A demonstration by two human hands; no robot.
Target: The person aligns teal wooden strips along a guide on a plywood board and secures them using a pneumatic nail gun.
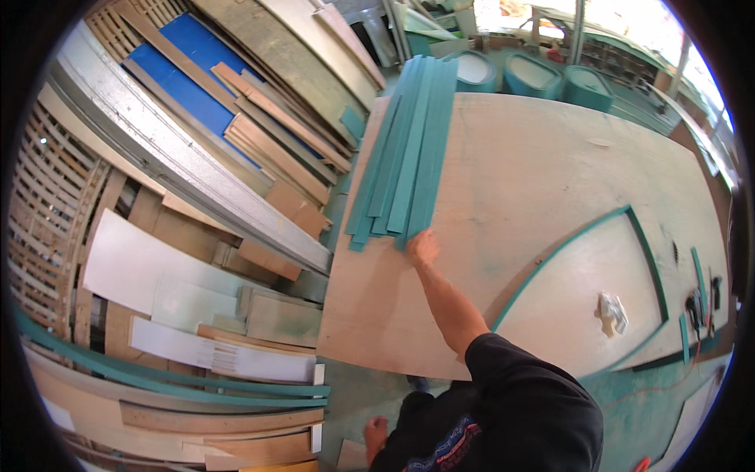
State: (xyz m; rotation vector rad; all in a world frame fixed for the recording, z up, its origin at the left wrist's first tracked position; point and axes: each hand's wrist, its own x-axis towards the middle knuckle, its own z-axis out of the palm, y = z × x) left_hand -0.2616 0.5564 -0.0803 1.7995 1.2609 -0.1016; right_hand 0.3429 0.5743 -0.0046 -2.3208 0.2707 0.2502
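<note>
A stack of long teal strips lies lengthwise on a large pale wooden board. My right hand reaches forward to the near end of the stack, its fingers closed around the end of one teal strip. My left hand hangs low beside my body, away from the board, and too little of its fingers shows to tell whether they are closed. To the right, a teal-edged curved frame with a pointed corner rests on the same board.
Inside the frame lies a crumpled white piece. Tools sit at the board's right edge. Sheets and offcuts lean in racks on the left, beside a metal beam. Teal tubs stand beyond the far edge.
</note>
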